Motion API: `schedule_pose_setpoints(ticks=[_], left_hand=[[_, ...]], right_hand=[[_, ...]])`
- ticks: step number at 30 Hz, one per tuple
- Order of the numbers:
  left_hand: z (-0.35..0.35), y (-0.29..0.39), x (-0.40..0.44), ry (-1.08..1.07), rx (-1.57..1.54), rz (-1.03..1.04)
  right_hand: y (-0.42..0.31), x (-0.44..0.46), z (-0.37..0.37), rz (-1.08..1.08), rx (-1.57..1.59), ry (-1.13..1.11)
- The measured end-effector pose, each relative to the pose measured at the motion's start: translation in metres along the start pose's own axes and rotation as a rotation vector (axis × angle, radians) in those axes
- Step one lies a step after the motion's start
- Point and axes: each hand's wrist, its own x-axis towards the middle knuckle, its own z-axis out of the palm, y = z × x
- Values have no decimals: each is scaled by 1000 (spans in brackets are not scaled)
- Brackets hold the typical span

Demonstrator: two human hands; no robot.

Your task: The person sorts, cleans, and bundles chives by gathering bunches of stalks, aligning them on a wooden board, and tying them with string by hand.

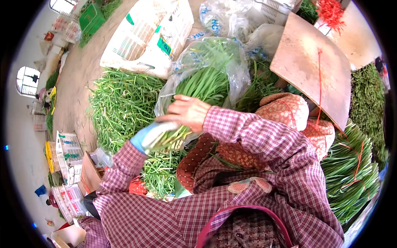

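Note:
My left hand (160,134), in a white and blue glove, is closed around the pale stalk ends of a bunch of garlic chives (206,82). The long green leaves reach up and away over an open clear plastic bag (240,66). Bare, my right hand (187,112) lies across the same bunch, right against the glove, with its fingers together and bent over it; the fingertips are partly hidden. Loose chives (122,107) form a heap to the left of the bag, and more stalks (161,173) lie below my left hand.
A white plastic crate (136,37) stands beyond the heap. To the right, a tilted board (312,70) carries a red string (320,82), near patterned red cloth (285,111) over my legs. Tied chive bundles (349,173) are stacked at the right. Red ties (331,14) hang at the top.

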Motion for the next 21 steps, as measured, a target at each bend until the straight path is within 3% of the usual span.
schedule_pose_setpoints(ticks=[1,2,3,4,5,6,8,11,14,16,18,21], left_hand=[[0,11,7,-195,162,167],[-2,26,5,-236,144,134],[2,44,2,-277,127,101],[6,62,-6,-272,225,215],[10,79,-13,-255,324,330],[10,99,-19,-217,462,401],[6,117,-21,94,561,646],[66,125,-7,229,688,923],[121,106,30,232,649,961],[96,83,71,195,771,883],[119,67,82,157,620,924],[116,43,103,110,482,808]], right_hand=[[0,0,-7,-21,0,292],[3,-9,-19,59,-8,276],[3,-14,-33,93,86,440],[1,-18,-51,121,179,604],[-1,-27,-67,260,436,599],[4,-33,-74,298,539,758],[-5,-45,-106,409,968,941],[-9,-59,-126,492,1091,1029],[-10,-66,-120,511,1174,1113],[-3,-69,-112,478,1227,1202],[-1,-76,-111,491,1280,1267],[1,-80,-107,392,1474,1384]])
